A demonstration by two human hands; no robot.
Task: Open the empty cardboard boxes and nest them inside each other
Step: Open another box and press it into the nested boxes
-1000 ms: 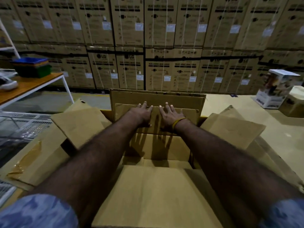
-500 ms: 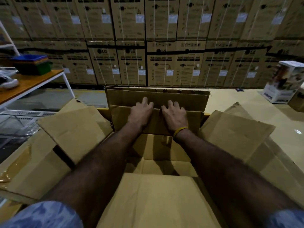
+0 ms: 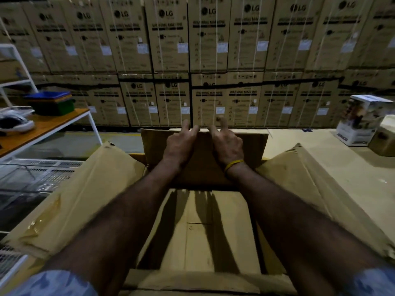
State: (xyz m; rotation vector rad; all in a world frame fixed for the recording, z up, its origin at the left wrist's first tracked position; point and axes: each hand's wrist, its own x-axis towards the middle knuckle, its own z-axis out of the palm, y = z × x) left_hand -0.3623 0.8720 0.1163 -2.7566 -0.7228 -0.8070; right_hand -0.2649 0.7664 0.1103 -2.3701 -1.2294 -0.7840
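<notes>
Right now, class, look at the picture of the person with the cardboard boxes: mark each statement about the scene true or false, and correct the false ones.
1. Both hands are on the far flap of the open box. True.
2. The yellow band is on the left wrist. False: it is on the right wrist, below the right hand.
3. The left hand holds a knife. False: it holds only the flap's edge.
4. The stacked cartons behind are marked LG. True.
5. The blue tray lies on the floor. False: it sits on stacked trays on the orange-topped table.
</notes>
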